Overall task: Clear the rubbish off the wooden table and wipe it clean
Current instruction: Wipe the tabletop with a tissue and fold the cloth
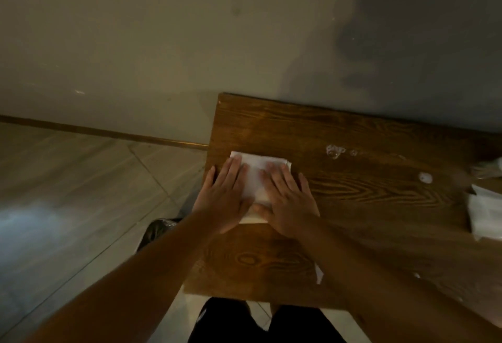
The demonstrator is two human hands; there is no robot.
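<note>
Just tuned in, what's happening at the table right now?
A person presses both hands flat on a folded white paper towel near the left end of the wooden table, left hand and right hand side by side. Wet droplets sit further right, unwiped. White rubbish lies at the right edge. A lined bin stands below.

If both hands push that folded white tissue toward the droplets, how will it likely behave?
The folded tissue looks thin and soft, so it would probably slide light and bunch rather than stay stiff. Flat under the left hand and right hand, it may soak limp at the droplets.
</note>
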